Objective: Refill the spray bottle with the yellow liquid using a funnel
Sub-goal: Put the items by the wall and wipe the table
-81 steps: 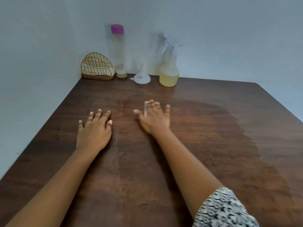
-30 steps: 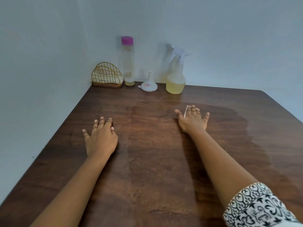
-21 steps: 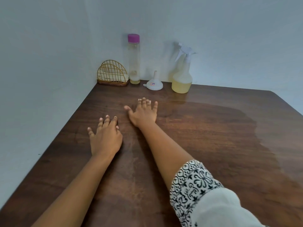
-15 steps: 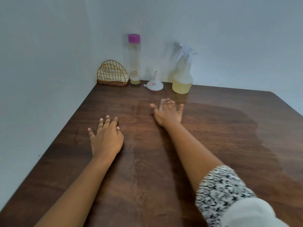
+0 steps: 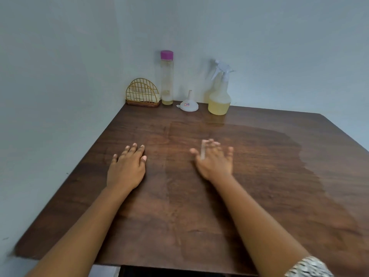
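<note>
The clear spray bottle (image 5: 219,100), about a third full of yellow liquid, stands at the back of the brown table (image 5: 259,176) with its white trigger head on. A white funnel (image 5: 189,104) rests upside down to its left. Further left stands a tall clear bottle (image 5: 167,80) with a pink cap and only a little yellow liquid at the bottom. My left hand (image 5: 126,168) lies flat and empty on the table. My right hand (image 5: 214,160), blurred, lies flat with a thin pale piece showing between thumb and forefinger.
A gold wire napkin holder (image 5: 142,92) sits in the back left corner against the wall. A lighter, glossy patch covers the table's middle and right. The table's near edge runs along the bottom of the view.
My right hand has swept left and right across the table and now sits nearer to me, right of centre. My left hand has stayed flat in place.
</note>
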